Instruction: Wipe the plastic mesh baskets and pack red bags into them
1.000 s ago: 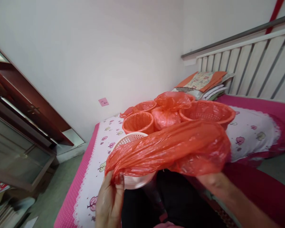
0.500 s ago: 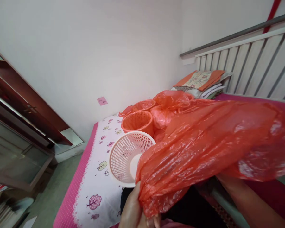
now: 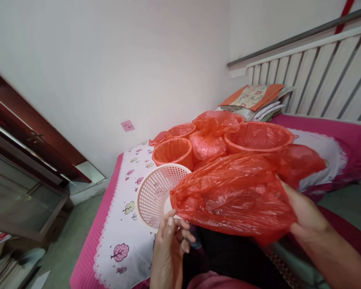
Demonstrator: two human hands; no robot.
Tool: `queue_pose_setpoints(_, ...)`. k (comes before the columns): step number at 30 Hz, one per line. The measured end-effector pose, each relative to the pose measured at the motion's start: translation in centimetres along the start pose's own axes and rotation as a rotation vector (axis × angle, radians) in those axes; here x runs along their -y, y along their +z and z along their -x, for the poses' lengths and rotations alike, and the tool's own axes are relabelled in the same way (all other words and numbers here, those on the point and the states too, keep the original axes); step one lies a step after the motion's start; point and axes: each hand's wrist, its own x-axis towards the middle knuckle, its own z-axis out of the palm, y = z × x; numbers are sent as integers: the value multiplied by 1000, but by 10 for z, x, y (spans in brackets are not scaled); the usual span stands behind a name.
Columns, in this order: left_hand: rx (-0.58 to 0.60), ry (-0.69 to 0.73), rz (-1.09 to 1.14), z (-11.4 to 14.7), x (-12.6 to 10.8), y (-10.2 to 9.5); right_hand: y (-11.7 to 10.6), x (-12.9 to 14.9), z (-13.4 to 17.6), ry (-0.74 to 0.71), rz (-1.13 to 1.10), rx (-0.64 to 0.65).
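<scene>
A crumpled red plastic bag [image 3: 234, 196] stretches across in front of me, above my lap. My right hand [image 3: 303, 212] grips its right end, the fingers mostly hidden by the film. At the bag's left end is my left hand [image 3: 171, 241], its fingers loosely bent and apart; the fingertips are close to the bag's lower edge, and I cannot tell whether they touch it. Just beyond that hand a pale pink perforated plastic basket [image 3: 152, 192] lies tilted on the bed, its mouth facing me. The bag's left end overlaps part of this basket.
Behind stand orange-red baskets lined with red bags, among them a left basket [image 3: 173, 150] and a right basket [image 3: 258, 136]. A bunched red bag [image 3: 209, 144] sits between them. They rest on a tree-print bedspread [image 3: 120, 220]. Folded textiles [image 3: 254, 98] lie near the white radiator [image 3: 313, 76].
The bag has drawn in from the right and lies more bunched, uncovering the right-hand basket. My right hand has risen into view on it. My left hand's fingers have loosened from the bag's end.
</scene>
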Motion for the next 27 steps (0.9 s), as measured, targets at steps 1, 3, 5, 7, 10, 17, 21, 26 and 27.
queue_pose_setpoints(1, -36, 45, -93, 0, 2, 1, 5, 0, 4, 90, -16, 49)
queue_pose_setpoints(3, -92, 123, -241, 0, 5, 3, 14, 0, 11, 246, -40, 142)
queue_pose_setpoints(5, -116, 217, -352, -2, 5, 4, 19, -1, 17, 302, -33, 218)
queue_pose_setpoints(7, -137, 300, -430, -3, 2, 5, 21, -3, 20, 330, -6, 286)
queue_pose_setpoints(10, -202, 361, -441, -4, -5, 6, 20, -6, 24, 401, 35, 381)
queue_pose_setpoints(17, -88, 161, -213, 3, -11, 1, 22, -2, 14, 352, -47, 229)
queue_pose_setpoints(21, -12, 90, 91, 0, -9, -1, 10, 4, -5, 212, -140, -45)
queue_pose_setpoints(26, -92, 185, 123, -3, -11, -6, -8, 11, -18, 100, -113, -135)
queue_pose_setpoints(27, -93, 197, 97, -2, -12, -8, -9, 13, -18, 73, -99, -144)
